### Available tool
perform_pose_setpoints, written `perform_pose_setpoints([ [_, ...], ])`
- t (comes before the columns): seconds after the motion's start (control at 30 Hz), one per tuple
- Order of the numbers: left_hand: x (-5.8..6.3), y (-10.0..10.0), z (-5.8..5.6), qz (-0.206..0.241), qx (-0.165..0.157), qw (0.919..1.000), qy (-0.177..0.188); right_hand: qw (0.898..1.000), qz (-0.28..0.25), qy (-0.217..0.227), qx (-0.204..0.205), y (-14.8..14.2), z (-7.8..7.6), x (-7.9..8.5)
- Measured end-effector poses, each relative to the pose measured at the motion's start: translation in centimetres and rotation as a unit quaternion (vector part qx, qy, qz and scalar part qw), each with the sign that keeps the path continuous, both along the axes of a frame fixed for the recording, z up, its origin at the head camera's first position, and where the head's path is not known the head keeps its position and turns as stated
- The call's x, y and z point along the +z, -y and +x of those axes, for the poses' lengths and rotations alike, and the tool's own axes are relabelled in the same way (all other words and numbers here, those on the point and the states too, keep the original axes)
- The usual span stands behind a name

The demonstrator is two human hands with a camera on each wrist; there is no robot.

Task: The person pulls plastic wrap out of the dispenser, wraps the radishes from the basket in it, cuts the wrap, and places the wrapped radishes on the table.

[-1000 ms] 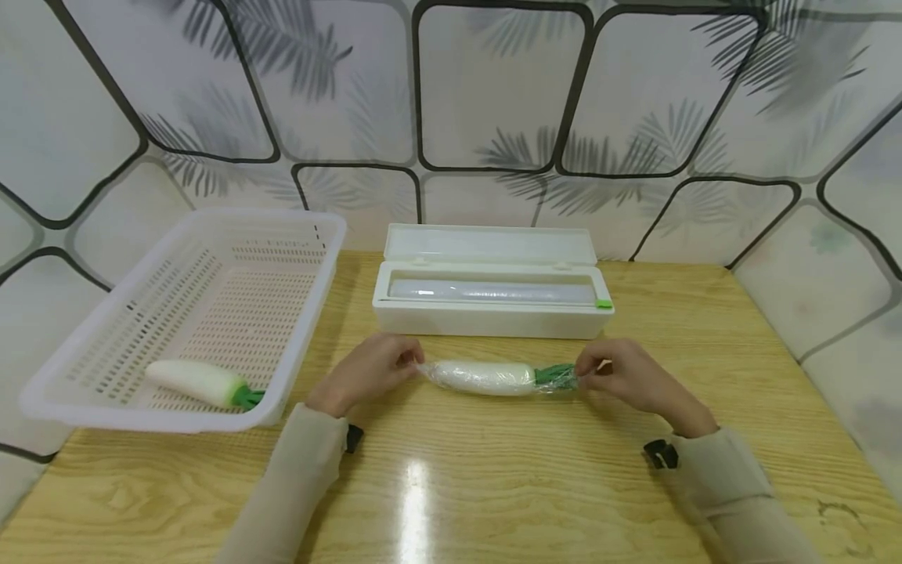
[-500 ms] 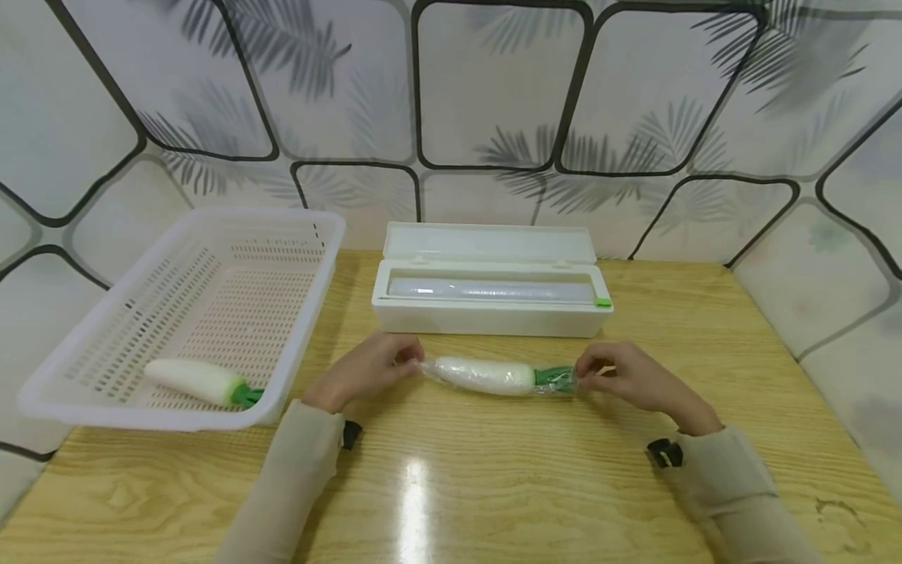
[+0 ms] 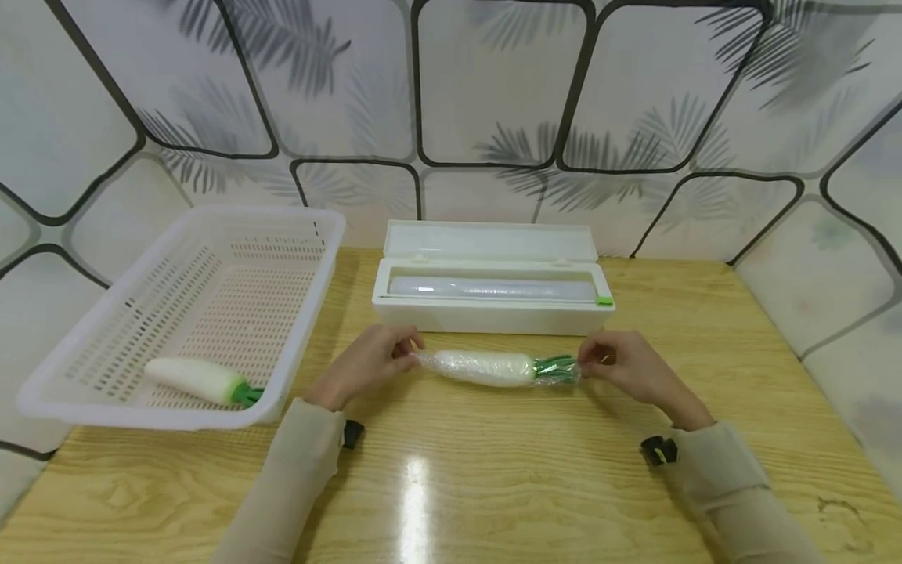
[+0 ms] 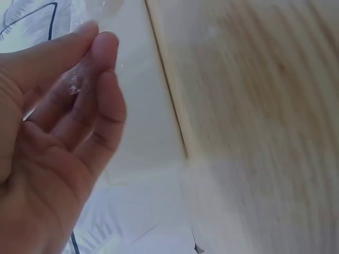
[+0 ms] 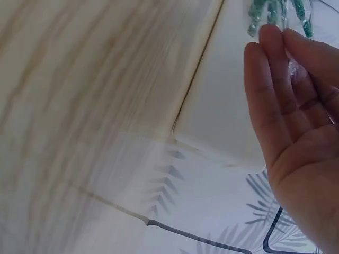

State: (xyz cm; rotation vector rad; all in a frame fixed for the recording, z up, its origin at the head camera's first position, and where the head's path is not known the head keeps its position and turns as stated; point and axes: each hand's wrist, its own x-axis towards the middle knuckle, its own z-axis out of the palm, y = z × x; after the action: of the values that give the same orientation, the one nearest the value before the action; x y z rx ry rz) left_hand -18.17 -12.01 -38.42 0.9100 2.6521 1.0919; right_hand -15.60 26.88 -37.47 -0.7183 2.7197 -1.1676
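A white radish (image 3: 486,367) with green stalks lies sideways between my hands, wrapped in clear cling film that gathers at both ends. My left hand (image 3: 373,362) pinches the film's twisted left end; in the left wrist view, thumb and fingertips meet on a crinkled bit of film (image 4: 75,84). At the stalk end, my right hand (image 3: 627,368) pinches the film's other end. The right wrist view shows the wrapped green stalks (image 5: 273,11) just past the fingertips. Right behind the radish stands a white cling film box (image 3: 493,317), lid up, with a film roll (image 3: 493,289) inside.
A white perforated basket (image 3: 320,313) stands at the left with an unwrapped radish (image 3: 193,380) in its near part. Patterned walls (image 3: 493,86) close off the back and sides of the wooden table (image 3: 493,478). The box has a green slider (image 3: 604,301) at its right end.
The wrapped radish has shifted slightly away from the body, towards the box, with both hands moving along. Both hands keep hold of the film ends.
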Motion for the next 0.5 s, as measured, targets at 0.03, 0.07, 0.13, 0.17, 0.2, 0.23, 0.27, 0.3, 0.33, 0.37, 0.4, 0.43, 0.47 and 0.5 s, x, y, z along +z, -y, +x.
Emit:
perform_pose_setpoints([
  [0.03, -0.01, 0.0, -0.03, 0.001, -0.001, 1.0, 0.005, 1.0, -0.003, 0.004, -0.005, -0.01, 0.0, 0.06],
  [0.07, -0.01, 0.0, -0.05, -0.002, -0.004, 0.9999, 0.009, 1.0, -0.004, 0.01, -0.007, -0.03, -0.01, 0.05],
  [0.13, -0.07, -0.04, -0.11, -0.009, -0.013, 0.9996, 0.025, 1.0, -0.003, 0.026, -0.002, -0.08, -0.02, 0.01],
  [0.17, -0.08, -0.09, -0.12, -0.011, -0.015, 0.9991, 0.038, 0.999, -0.001, 0.035, 0.003, -0.11, -0.02, -0.02],
  [0.2, -0.09, -0.15, -0.12, -0.014, -0.016, 0.9986, 0.048, 0.999, 0.003, 0.044, 0.009, -0.12, -0.02, -0.04],
  [0.23, -0.12, -0.19, -0.14, -0.017, -0.018, 0.9982, 0.054, 0.999, 0.005, 0.051, 0.015, -0.14, -0.03, -0.1],
  [0.27, -0.12, -0.22, -0.14, -0.02, -0.017, 0.998, 0.058, 0.998, 0.006, 0.055, 0.019, -0.14, -0.04, -0.13],
  [0.3, -0.13, -0.25, -0.15, -0.02, -0.016, 0.9978, 0.061, 0.998, 0.005, 0.06, 0.023, -0.14, -0.03, -0.12],
  [0.33, -0.16, -0.28, -0.17, -0.02, -0.016, 0.9978, 0.062, 0.998, 0.006, 0.064, 0.025, -0.13, -0.04, -0.11],
  [0.37, -0.14, -0.32, -0.16, -0.021, -0.015, 0.9978, 0.061, 0.997, 0.008, 0.067, 0.026, -0.1, -0.05, -0.08],
  [0.4, -0.13, -0.36, -0.14, -0.023, -0.015, 0.9981, 0.056, 0.997, 0.009, 0.069, 0.025, -0.07, -0.07, -0.06],
  [0.43, -0.16, -0.42, -0.16, -0.023, -0.016, 0.9983, 0.051, 0.997, 0.012, 0.071, 0.024, -0.05, -0.09, -0.05],
  [0.47, -0.16, -0.47, -0.15, -0.023, -0.018, 0.9984, 0.048, 0.997, 0.016, 0.071, 0.021, -0.01, -0.11, -0.03],
  [0.5, -0.15, -0.54, -0.14, -0.022, -0.019, 0.9986, 0.044, 0.997, 0.022, 0.069, 0.019, 0.01, -0.14, -0.05],
])
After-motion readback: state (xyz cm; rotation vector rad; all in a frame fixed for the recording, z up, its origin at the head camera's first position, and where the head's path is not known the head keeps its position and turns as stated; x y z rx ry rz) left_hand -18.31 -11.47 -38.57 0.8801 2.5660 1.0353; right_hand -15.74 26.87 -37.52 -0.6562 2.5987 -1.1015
